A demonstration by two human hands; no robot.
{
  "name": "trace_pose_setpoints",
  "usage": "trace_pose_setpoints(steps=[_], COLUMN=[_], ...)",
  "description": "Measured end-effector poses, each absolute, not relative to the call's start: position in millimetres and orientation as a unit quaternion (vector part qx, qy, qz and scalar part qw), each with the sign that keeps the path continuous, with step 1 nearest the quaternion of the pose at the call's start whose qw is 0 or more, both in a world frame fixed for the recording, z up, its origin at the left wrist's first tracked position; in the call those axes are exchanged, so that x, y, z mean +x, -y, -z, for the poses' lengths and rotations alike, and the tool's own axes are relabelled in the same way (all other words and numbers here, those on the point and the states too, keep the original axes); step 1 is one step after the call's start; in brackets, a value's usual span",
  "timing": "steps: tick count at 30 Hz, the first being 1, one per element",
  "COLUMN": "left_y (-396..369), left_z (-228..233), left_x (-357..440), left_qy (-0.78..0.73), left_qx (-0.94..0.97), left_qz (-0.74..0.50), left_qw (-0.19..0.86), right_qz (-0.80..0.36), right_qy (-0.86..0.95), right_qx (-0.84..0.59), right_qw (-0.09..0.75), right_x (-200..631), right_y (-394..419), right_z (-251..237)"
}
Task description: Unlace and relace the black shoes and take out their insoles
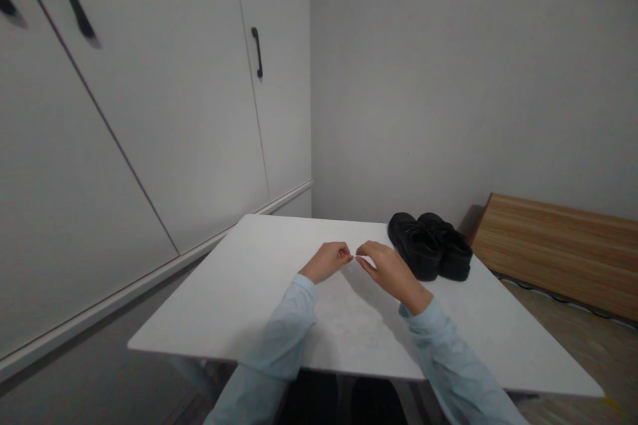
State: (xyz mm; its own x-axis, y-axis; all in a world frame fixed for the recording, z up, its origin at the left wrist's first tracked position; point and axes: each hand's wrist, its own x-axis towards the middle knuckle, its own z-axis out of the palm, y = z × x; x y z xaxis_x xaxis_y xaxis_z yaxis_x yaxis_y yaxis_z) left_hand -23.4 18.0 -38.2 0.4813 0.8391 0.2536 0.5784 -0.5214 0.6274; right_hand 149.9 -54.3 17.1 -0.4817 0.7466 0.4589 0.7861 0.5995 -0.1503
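Note:
My left hand (329,261) hovers over the middle of the white table (239,292), its thumb and fingers drawn together in a pinch. Facing it, my right hand (391,269) is bent in a similar pinch, thumb and forefinger curved towards each other. The fingertips of both hands almost meet. Whatever they hold, if anything, is too small to make out. A pair of black shoes (416,246) stands on the table just beyond my right hand, toes pointing away to the far edge.
Tall white cabinets (199,113) with black handles (257,53) line the left side. A grey wall (448,80) rises behind the table. Off its right side, a wood-grained panel (558,252) leans against the wall above the floor.

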Motion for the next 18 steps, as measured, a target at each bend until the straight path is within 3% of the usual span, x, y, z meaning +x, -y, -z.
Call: trace_pose_setpoints(steps=[6, 18], left_y=[-14, -12], left_z=[38, 40], left_x=[-21, -23], left_qy=[-0.437, -0.437], left_qx=[0.861, 0.874], left_qz=[-0.218, -0.183], left_qw=[0.143, 0.11], right_qz=[-0.019, -0.077], right_qy=[0.867, 0.852], right_qx=[-0.416, -0.424], right_qw=[0.274, 0.296], right_x=[131, 126], right_y=[37, 42], right_z=[25, 46])
